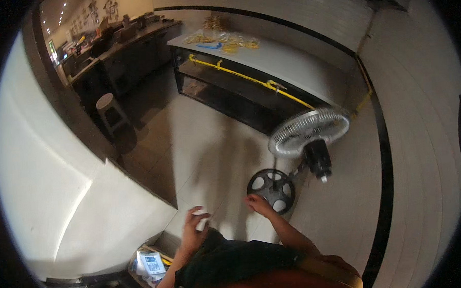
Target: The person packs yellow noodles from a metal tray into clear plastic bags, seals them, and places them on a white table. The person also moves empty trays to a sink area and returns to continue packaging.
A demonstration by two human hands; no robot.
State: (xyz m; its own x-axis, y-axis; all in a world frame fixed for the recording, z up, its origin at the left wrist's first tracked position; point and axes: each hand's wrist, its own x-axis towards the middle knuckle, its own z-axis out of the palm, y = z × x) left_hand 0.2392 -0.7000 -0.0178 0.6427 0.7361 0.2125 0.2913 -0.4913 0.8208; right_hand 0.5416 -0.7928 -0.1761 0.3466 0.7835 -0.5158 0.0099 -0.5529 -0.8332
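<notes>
Left hand (192, 233), right hand (259, 204), fan (318, 157) seemingly nearby

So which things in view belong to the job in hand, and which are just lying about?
Likely the job:
standing fan, its base beyond the right hand
left hand, grip unclear

Likely just lying about:
stool
clear bags with yellow contents
blue item
printed packet

Leaving room to pass ahead over the tiled floor (195, 145), between white partition (54, 175) at left and standing fan (309, 131) at right; meeting the bench (288, 63) farther off.
</notes>
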